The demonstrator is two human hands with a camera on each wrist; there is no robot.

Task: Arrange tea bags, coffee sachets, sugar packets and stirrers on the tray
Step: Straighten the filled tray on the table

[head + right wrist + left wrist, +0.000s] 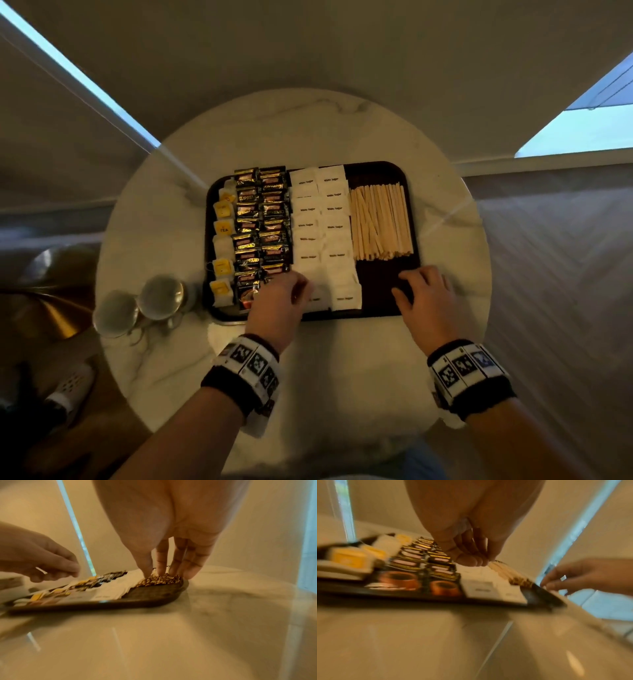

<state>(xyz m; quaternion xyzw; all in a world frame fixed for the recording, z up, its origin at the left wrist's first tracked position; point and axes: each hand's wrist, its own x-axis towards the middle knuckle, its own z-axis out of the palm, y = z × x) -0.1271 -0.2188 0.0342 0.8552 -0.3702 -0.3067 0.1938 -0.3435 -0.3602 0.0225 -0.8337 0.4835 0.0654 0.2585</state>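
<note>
A dark tray (376, 286) lies on a round marble table (308, 130). From left to right it holds a column of yellow-tagged tea bags (222, 240), two columns of black coffee sachets (263, 222), two columns of white sugar packets (325, 222) and a bundle of wooden stirrers (380, 222). My left hand (284, 294) hovers over the near end of the coffee and sugar columns. Its fingers (471, 561) are loosely curled toward the thumb, and I see nothing in them. My right hand (423, 291) is over the tray's near right corner, with straight fingers (161, 568) pointing down by the stirrers' near ends.
Two round glass cups (161, 298) (114, 313) stand on the table just left of the tray. A gold-coloured object (51, 308) and a foot in a white shoe (72, 387) are beyond the table's left edge. Bare marble lies between the tray and me.
</note>
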